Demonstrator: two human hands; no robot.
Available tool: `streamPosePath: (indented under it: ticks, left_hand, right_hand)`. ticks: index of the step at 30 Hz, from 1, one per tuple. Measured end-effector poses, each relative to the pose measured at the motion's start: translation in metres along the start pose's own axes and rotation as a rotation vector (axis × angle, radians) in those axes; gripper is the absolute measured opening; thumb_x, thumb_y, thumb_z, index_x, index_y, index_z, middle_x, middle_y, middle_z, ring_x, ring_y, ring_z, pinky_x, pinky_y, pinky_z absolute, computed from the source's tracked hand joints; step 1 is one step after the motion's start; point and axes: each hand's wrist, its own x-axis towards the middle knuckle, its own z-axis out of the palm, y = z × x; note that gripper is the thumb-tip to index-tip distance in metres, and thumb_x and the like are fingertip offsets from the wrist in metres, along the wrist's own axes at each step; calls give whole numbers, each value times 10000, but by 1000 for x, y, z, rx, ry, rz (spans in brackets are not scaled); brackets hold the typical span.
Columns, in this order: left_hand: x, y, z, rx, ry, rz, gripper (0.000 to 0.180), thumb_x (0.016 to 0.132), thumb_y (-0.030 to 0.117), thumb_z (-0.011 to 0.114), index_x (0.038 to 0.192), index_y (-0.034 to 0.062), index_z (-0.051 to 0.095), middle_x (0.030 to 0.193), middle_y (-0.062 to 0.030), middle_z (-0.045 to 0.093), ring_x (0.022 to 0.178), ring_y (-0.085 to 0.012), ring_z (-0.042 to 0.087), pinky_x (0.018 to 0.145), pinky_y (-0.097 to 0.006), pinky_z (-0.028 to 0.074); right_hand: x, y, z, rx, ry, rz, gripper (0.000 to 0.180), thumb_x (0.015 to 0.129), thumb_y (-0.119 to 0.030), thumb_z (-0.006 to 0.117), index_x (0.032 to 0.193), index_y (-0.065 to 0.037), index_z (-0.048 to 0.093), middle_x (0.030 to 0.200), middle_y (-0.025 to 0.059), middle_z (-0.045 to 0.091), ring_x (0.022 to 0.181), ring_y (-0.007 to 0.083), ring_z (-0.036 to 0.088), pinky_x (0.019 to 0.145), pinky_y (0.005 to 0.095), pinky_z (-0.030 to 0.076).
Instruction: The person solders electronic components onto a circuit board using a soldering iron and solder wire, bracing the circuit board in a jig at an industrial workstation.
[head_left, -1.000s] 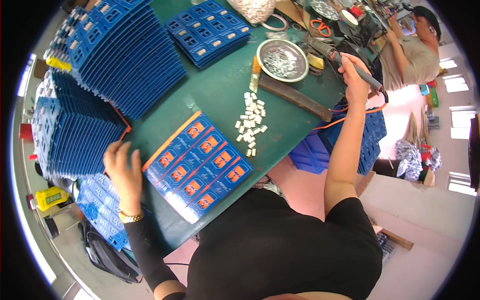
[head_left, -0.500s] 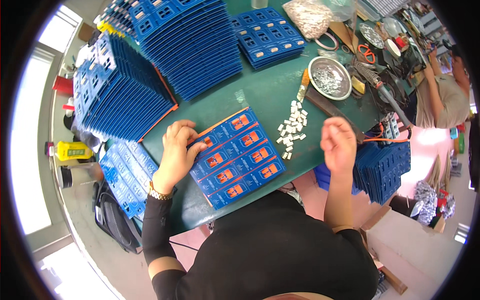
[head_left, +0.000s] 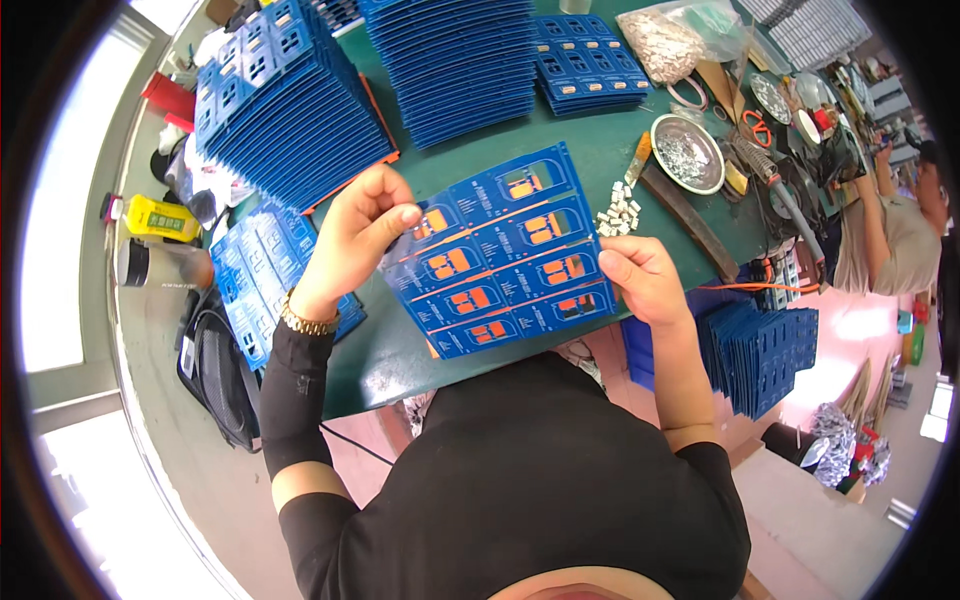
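Note:
A blue circuit board panel, with rows of rectangular cut-outs, is tilted up above the green table. Orange shows through the cut-outs; I cannot tell what bears it. At the panel's upper left edge, my left hand pinches it between thumb and fingers. On the opposite edge my right hand grips it, thumb on top and the other fingers mostly hidden. Small white rectangular parts lie in a loose pile just beyond my right hand. A round bowl of small shiny pieces stands behind them.
Tall stacks of blue panels line the back and left, with a lower stack beside them. A dark bar, a brush and a soldering iron lie at right. More panels stand below the right edge. Another person sits far right.
The panel has come up off the table and tilted. My right hand has moved left from the air onto its right edge. My left hand has changed its hold to a pinch.

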Motion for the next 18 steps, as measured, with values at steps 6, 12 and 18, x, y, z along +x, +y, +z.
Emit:
streamPosePath:
  ticks: [6, 12, 18]
  left_hand:
    - [13, 16, 6, 115, -21, -92, 133, 907, 124, 660, 885, 34, 565, 799, 28, 589, 740, -19, 517, 667, -173, 415]
    - [15, 12, 8, 246, 216, -34, 277, 989, 258, 536, 927, -1, 613, 765, 12, 582, 699, -57, 524, 640, -218, 443]
    - [-54, 7, -15, 419, 212, 121, 231, 993, 155, 486, 877, 2, 615, 844, -52, 606, 798, -134, 554, 746, -270, 440]
  right_hand:
    - [-3, -31, 10, -25, -133, 81, 316, 898, -163, 633, 1144, 35, 639, 885, 44, 697, 662, 31, 582, 512, 164, 414]
    - [-8, -32, -5, 9, 27, -104, 213, 889, -131, 643, 1020, 36, 658, 853, 68, 695, 666, 81, 620, 577, 195, 477]
    - [18, -67, -47, 89, 663, -447, 220, 919, -100, 609, 1113, 2, 602, 933, 43, 673, 707, 82, 613, 579, 216, 474]
